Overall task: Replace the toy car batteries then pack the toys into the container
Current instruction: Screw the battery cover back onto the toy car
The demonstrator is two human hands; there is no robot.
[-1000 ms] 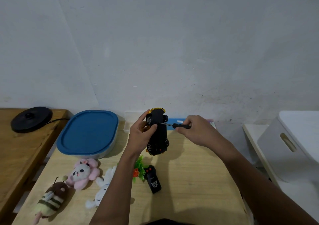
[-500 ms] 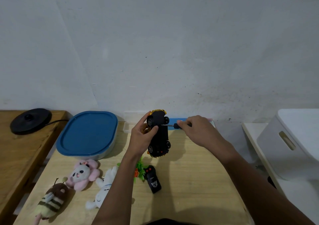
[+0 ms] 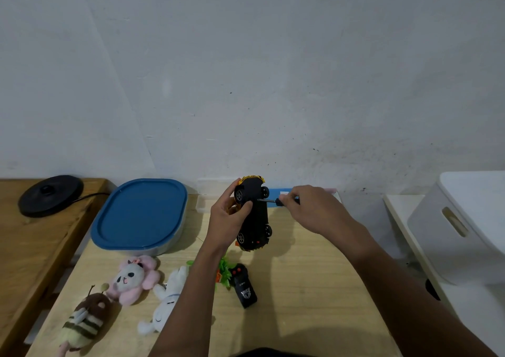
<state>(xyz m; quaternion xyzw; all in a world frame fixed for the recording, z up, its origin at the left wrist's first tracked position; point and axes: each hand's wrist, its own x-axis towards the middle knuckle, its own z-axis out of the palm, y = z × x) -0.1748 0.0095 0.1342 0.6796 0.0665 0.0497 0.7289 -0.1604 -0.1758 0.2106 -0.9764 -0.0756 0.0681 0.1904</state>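
My left hand (image 3: pixel 226 217) grips a black and yellow toy car (image 3: pixel 255 214), held on its side with the black underside facing right. My right hand (image 3: pixel 311 209) holds a small screwdriver (image 3: pixel 273 200) whose tip touches the underside near the upper wheels. A container with a blue lid (image 3: pixel 140 215) stands shut at the left of the light wooden table (image 3: pixel 300 288). A black remote control (image 3: pixel 244 285) lies below the car. Near the front left lie a pink plush (image 3: pixel 134 277), a white plush (image 3: pixel 166 302) and a striped bee plush (image 3: pixel 84 321).
A small green and orange toy (image 3: pixel 222 273) lies beside the remote. A clear plastic box (image 3: pixel 211 195) and a blue flat item (image 3: pixel 281 196) sit by the wall. A black kettle base (image 3: pixel 50 195) rests on the darker left table. A white bin (image 3: pixel 464 225) stands at right.
Both hands and the car have hardly moved. The screwdriver tip stays on the car's underside, with my right hand shifted slightly on the handle.
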